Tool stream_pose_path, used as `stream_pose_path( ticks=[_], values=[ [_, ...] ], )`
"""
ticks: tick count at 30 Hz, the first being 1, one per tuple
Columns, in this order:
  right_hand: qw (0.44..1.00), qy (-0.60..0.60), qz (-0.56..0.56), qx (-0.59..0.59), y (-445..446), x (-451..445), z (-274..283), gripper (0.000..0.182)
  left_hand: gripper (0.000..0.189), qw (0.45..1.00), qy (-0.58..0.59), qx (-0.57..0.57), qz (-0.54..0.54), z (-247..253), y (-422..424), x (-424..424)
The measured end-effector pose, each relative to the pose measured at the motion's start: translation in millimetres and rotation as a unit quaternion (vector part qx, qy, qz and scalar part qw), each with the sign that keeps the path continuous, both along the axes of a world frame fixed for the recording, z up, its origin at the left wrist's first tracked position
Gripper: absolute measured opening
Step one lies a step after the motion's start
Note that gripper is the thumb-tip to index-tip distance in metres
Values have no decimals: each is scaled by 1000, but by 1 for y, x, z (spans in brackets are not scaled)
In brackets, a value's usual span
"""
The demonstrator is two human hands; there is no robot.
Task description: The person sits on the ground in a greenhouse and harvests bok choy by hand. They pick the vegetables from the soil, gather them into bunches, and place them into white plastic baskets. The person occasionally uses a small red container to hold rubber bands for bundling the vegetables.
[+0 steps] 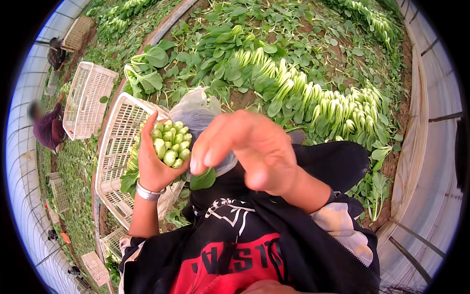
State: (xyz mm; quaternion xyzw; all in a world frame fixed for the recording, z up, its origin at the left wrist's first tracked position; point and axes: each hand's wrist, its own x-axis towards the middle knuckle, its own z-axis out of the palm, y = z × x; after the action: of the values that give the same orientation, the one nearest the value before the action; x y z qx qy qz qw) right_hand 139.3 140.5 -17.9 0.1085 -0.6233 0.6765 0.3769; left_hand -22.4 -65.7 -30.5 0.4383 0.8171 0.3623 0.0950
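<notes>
My left hand (pixel 152 161), with a silver bracelet at its wrist, is wrapped around a bundle of bok choy (pixel 172 143) whose pale green bases face up. My right hand (pixel 249 150) hovers just right of the bundle, slightly blurred. Its fingers are bent and the thumb stands apart, with nothing visible between them. Beneath the bundle is a white plastic crate (pixel 110 154) holding more greens, partly hidden by my left arm. A clear plastic bag (pixel 194 108) lies behind my hands, beside the crate.
A long row of bok choy (pixel 315 97) lies on the ground ahead and right. Loose bok choy (pixel 147 70) lies beyond the crate. Another white crate (pixel 90 99) stands left, near a crouching person (pixel 49 125). A second person (pixel 57 55) is farther off. Plastic sheeting (pixel 422 147) borders the right.
</notes>
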Motion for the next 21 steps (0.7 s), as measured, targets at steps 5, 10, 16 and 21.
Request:
stream_pose_path(
  ticks=[5,10,16,21],
  values=[
    [985,-27,-15,171,53,55,30,30,110,1000,20,18,-6,-4,13,8],
    [945,-142,39,291,48,61,-16,28,114,999,-11,15,38,-16,-1,10],
    [953,-126,27,274,40,49,-32,26,115,999,-23,40,19,-23,4,-2],
    [976,-97,-19,192,46,21,-72,25,115,995,-62,57,62,-19,1,7]
  ],
)
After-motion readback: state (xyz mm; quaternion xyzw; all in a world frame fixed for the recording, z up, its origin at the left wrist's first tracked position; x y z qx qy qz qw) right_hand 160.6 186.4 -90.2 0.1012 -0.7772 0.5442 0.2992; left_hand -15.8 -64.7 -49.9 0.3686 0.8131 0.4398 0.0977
